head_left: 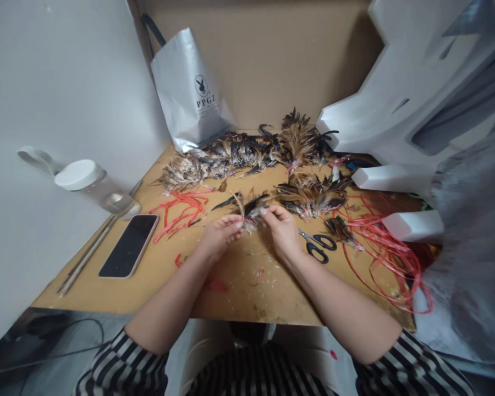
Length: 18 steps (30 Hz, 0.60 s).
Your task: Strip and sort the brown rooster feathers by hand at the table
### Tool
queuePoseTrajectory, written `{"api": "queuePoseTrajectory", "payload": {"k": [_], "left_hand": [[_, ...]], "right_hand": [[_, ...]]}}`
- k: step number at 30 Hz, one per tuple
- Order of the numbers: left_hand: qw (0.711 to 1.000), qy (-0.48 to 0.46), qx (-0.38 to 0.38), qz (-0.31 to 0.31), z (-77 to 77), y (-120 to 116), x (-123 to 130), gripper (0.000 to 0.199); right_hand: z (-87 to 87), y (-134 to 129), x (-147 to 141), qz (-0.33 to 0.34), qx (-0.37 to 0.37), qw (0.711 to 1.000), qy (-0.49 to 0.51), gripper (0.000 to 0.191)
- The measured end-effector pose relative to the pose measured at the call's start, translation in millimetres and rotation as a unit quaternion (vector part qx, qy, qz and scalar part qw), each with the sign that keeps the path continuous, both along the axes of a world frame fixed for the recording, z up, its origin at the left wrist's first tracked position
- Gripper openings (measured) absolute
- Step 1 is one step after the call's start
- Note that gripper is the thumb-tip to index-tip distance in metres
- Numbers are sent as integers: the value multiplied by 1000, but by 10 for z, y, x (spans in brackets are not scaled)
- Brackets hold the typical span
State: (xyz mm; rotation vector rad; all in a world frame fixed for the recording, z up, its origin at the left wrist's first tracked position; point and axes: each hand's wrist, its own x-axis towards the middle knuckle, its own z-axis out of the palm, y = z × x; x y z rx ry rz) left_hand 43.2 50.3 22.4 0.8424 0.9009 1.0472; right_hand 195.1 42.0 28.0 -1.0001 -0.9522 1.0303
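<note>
- Left hand (220,235) is pinching the feather bundle (249,212) near its base, by a red tie (246,219); fingers narrow.
- Right hand (284,226) is pinching at the bundle's right side, thumb and index together; can't tell if feather or tie is between them.
- Bundle is sitting just above the front-middle of the surface (239,286), between both hands; can't tell if its base is touching down.
- Risk: feathers could be splaying or dropping out if the left pinch loosens or the tie is slack.
- Risk: scissors (310,240) are lying just beside the right hand, blades towards it; a careless sideways move could mean a nick.
- Risk: red strands (400,253) are lying in loose loops at the right; a pull on one could be snagging others.
- Hidden: right hand is covering the blade tips; fingers are masking the tie's ends.
- Hard to read: pale bits on the surface are too small to identify; the far-right plastic (470,264) is blurring and running out of frame.
</note>
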Motion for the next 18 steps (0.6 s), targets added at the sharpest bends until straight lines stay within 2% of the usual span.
{"api": "queuePoseTrajectory", "payload": {"k": [3,5,8,10,11,13,16,18], "left_hand": [[999,-12,-1,32,8,18,-9,32],[998,-18,5,62,10,33,-13,33],[995,-2,28,95,-3,54,-18,33],[992,27,55,111,-16,63,-19,32],[989,44,71,119,-22,65,-17,31],[982,79,103,137,-29,65,-8,29],[968,122,157,154,-44,55,21,26],[955,142,206,159,-65,39,46,23]], "right_hand": [[-26,45,47,-17,-1,1000,-24,24],[-66,90,77,4,-8,996,-86,24],[-133,154,107,34,6,973,-229,19],[-155,173,114,8,42,956,-291,13],[-155,173,111,-8,56,952,-300,17],[-135,150,89,-10,47,960,-276,26],[-72,88,10,50,-30,981,-183,25],[-35,52,-55,75,-54,988,-123,27]]}}
